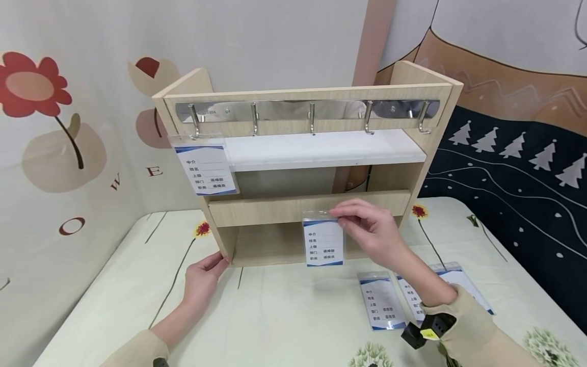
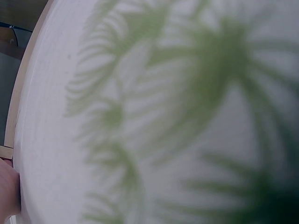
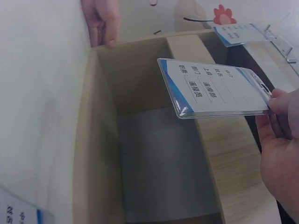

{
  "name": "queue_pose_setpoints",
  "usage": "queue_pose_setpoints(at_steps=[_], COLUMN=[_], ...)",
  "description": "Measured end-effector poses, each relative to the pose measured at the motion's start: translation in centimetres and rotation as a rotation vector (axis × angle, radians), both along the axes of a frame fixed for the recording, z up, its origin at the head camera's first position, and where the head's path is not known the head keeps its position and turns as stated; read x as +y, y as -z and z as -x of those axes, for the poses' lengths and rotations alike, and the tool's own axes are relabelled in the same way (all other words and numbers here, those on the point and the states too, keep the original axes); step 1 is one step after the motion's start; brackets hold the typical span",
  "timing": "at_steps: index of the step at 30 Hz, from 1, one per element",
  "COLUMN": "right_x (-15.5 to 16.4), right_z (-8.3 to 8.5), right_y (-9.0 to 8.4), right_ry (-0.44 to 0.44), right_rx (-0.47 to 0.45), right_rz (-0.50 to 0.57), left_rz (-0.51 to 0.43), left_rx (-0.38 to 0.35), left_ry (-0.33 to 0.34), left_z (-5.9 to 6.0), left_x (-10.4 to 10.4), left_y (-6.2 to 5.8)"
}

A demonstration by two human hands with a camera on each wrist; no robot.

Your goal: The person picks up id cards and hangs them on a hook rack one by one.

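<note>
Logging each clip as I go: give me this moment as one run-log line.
left hand: rests on wooden rack base corner | right hand: pinches badge holder top, before the rack | hung: one badge, leftmost hook | table: two badges

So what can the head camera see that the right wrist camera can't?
Only the head view shows the row of hooks, the white shelf board and two more cards lying on the table. Only the right wrist view shows the inside of the bottom compartment from close up. Both show the right hand pinching a card, the left hand touching the rack's corner, and another card hanging on the leftmost hook.
</note>
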State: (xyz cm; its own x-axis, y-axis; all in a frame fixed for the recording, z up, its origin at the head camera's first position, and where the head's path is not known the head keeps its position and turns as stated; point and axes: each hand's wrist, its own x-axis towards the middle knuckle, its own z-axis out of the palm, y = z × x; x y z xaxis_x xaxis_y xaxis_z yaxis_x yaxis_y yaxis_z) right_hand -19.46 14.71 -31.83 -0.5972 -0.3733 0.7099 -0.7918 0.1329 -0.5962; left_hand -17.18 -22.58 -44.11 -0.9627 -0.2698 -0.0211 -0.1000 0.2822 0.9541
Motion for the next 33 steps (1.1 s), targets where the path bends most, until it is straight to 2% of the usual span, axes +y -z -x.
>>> queue_pose_setpoints(at_steps=[10, 33], right_x=[-0.9, -4.6], right_z=[0.3, 0.9], right_y=[-2.4, -5.2], right_ry=[-0.017, -0.061], right_rx=[0.033, 0.097], right_rz=[0.043, 0.116], left_rz=[-0.012, -0.011], left_rx=[-0.001, 0.004], left_ry=[0.0, -0.01], left_z=[0.0, 0.1], left_x=[0.0, 0.1], left_y=[-0.1, 0.0])
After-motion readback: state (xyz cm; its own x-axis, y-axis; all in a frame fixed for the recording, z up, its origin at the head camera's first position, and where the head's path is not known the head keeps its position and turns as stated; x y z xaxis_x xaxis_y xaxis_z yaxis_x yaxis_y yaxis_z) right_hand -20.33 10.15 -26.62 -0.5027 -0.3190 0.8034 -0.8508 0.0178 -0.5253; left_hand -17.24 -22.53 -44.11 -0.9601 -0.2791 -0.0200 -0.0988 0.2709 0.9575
